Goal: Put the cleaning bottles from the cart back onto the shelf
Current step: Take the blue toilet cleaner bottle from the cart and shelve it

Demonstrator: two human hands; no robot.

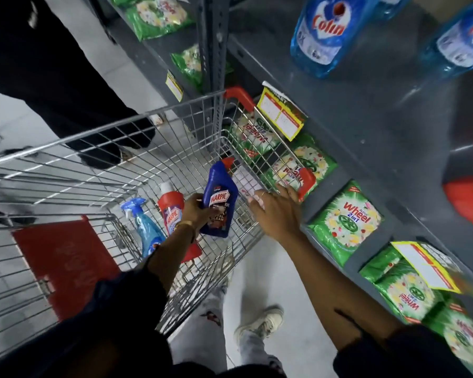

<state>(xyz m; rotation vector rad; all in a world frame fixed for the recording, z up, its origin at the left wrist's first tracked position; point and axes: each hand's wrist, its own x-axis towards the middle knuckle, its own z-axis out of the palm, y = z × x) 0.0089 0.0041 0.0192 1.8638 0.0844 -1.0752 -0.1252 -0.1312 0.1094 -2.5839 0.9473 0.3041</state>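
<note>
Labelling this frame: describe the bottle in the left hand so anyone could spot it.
Look inside the wire cart beside the grey shelf. The left hand grips a dark blue Harpic bottle with a red cap; unlike the red Harpic bottle and light blue spray bottle, it is lifted.

Our left hand (195, 211) is clamped around a bottle (220, 199), arm reaching forward and down. Our right hand (275, 211) is spread flat, fingers (257, 197) extended, holding nothing.

Red bottle (172, 211) — lower half hidden behind the left hand's (195, 211) wrist; spray bottle (145, 227) base behind that forearm — price tags (280, 115) unreadable.
</note>
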